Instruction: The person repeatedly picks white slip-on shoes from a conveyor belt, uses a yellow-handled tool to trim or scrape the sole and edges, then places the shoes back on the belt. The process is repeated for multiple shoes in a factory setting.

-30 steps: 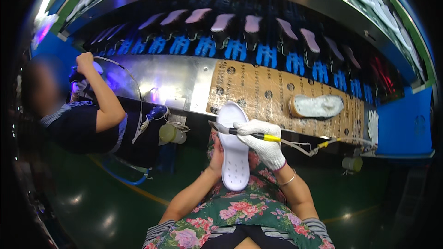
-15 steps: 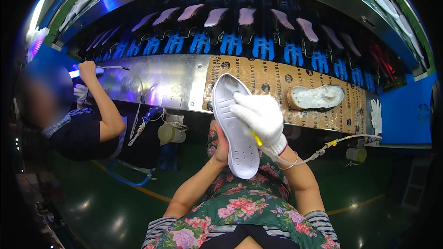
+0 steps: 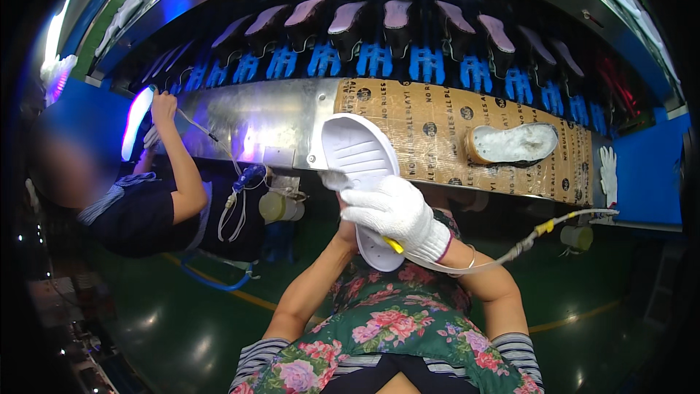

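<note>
A pale lilac-white shoe sole [image 3: 359, 140], dotted with holes near its heel, is tilted in front of me. My bare left hand [image 3: 347, 225] grips its left side from below, the fingers partly hidden behind it. In a white knitted glove, my right hand [image 3: 394, 213] is closed over the sole's middle around a hose-fed brush [image 3: 335, 179]. The greyish brush tip lies at the sole's left edge, while a yellow fitting and pale hose [image 3: 503, 257] trail from the glove to the right.
A whitish, paste-covered sole-shaped pad [image 3: 514, 143] lies on printed brown cardboard [image 3: 437, 164] over a metal bench. Behind, blue clamps [image 3: 373, 60] carry dark shoes with pink undersides [image 3: 397, 14]. At left, a co-worker's hand [image 3: 164, 108] is beside a glowing sole [image 3: 137, 124]. A white glove [image 3: 608, 175] hangs right.
The sole has tilted and its toe end has shifted left. My right hand has moved down and left, bringing the brush to the left edge. The co-worker's sole now stands upright.
</note>
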### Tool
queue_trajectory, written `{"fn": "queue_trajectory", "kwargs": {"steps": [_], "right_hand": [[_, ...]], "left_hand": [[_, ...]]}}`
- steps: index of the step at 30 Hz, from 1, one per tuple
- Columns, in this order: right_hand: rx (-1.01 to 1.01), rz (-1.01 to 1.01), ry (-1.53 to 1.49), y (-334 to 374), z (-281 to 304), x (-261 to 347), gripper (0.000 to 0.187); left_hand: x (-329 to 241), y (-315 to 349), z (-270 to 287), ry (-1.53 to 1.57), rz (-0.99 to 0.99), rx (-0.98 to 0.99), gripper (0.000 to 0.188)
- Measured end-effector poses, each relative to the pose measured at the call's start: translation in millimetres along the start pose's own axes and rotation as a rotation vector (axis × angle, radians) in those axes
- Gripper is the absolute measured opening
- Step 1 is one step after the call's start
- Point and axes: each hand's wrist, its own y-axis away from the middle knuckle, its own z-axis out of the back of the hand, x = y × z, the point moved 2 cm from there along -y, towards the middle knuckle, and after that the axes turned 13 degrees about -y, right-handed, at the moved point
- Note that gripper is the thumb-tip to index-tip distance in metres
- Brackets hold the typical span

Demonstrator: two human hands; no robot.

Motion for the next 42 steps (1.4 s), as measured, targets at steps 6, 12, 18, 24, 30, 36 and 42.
{"fn": "queue_trajectory", "kwargs": {"steps": [6, 12, 18, 24, 30, 36, 42], "right_hand": [[-0.219, -0.049, -0.078, -1, 25, -25, 0.031], [-0.006, -0.014, -0.198, 11, -1, -3, 0.032], [-0.138, 0.025, -0.091, 12, 4, -22, 0.03], [-0.061, -0.007, -0.429, 22, -7, -8, 0.031], [-0.037, 0.048, -0.092, 27, -20, 1, 0.029], [-0.148, 0.05, -0.176, 22, -8, -12, 0.034], [0.073, 0.033, -0.251, 34, -26, 7, 0.031]], "left_hand": [[-34, 1, -11, 0.193, -0.067, 0.13, 0.111], [4, -6, 39, 0.155, -0.012, -0.009, 0.111], [-42, -10, 6, 0.086, -0.128, -0.068, 0.114], [-46, -25, 16, 0.338, -0.234, 0.317, 0.124], [-61, -32, 6, 0.417, -0.277, 0.367, 0.125], [-59, -44, 20, 0.393, -0.293, 0.388, 0.126], [-68, -51, 22, 0.573, -0.354, 0.337, 0.126]]}}
